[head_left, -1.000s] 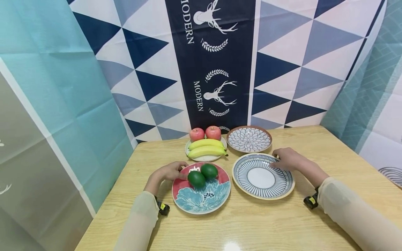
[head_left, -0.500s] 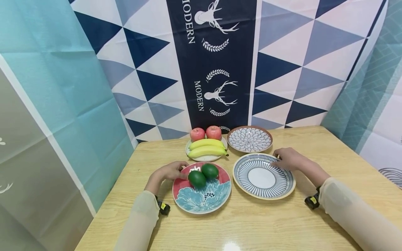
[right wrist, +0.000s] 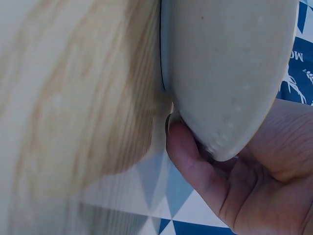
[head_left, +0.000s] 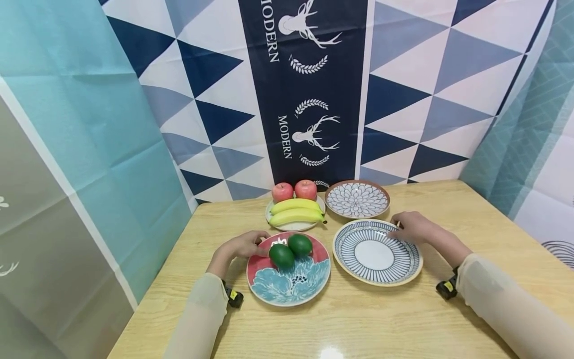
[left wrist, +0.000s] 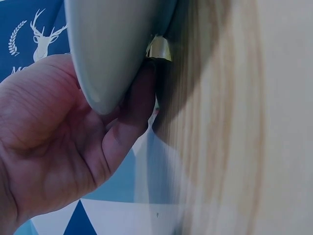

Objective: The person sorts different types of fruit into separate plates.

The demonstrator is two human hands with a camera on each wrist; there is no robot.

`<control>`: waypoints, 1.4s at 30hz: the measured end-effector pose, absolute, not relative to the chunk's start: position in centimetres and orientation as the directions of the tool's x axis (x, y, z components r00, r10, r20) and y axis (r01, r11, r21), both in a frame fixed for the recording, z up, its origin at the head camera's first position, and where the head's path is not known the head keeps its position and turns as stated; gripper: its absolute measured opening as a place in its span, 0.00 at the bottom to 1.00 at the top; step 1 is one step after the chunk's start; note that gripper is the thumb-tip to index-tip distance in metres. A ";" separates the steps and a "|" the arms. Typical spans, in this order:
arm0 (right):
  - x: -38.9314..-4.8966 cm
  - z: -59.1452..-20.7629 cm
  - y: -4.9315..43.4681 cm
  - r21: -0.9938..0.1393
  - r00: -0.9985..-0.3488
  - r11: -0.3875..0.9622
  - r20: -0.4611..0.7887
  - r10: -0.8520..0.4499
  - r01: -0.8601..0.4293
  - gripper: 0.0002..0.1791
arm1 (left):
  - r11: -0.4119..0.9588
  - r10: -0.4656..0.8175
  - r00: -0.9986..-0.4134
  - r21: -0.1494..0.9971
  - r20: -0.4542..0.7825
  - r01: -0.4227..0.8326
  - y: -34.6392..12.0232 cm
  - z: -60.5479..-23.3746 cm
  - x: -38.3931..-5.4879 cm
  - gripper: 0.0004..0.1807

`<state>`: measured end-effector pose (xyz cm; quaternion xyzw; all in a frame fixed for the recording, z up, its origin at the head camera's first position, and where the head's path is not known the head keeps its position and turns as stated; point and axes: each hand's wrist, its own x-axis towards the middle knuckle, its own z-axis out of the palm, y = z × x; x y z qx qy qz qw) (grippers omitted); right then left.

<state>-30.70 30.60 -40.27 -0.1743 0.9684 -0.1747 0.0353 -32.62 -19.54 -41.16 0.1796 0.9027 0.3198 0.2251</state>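
My left hand (head_left: 244, 245) grips the left rim of a round plate (head_left: 289, 294) with a red top and a pale blue flower. Two smooth dark green oval fruits (head_left: 281, 257) lie on its red part, close to the thumb. In the left wrist view, curled fingers (left wrist: 128, 122) reach under the plate's pale underside (left wrist: 110, 44). On the other side my right hand (head_left: 412, 228) pinches the upper right rim of a white plate (head_left: 373, 254) with blue radial stripes. The right wrist view shows a finger (right wrist: 188, 152) tucked under that plate's rim, beside the wooden table.
Behind the flower plate, a small white plate (head_left: 295, 227) bears two bananas (head_left: 296, 216) and two red apples (head_left: 306, 190). A brown-rimmed plate (head_left: 356, 199) with a petal pattern stands at the back. Patterned cloth (head_left: 314, 89) hangs along the wooden table's (head_left: 367, 324) far edge.
Both hands keep their hold on the two plates. The whole scene shifts very slightly to the right in the head view; nothing else has visibly moved.
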 end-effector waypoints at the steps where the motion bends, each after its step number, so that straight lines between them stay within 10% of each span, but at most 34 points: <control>1: -30.7 -40.3 30.6 -0.352 -0.937 0.878 -0.007 -0.348 -0.323 0.13 | 0.728 0.470 -0.834 0.661 -0.288 0.181 -19.5 -41.1 -32.6 0.18; 42: -30.5 -40.3 30.4 -0.366 -0.948 0.889 -0.049 -0.314 -0.276 0.13 | 0.788 0.462 -0.865 0.539 -0.197 0.298 -19.0 -39.0 -31.6 0.17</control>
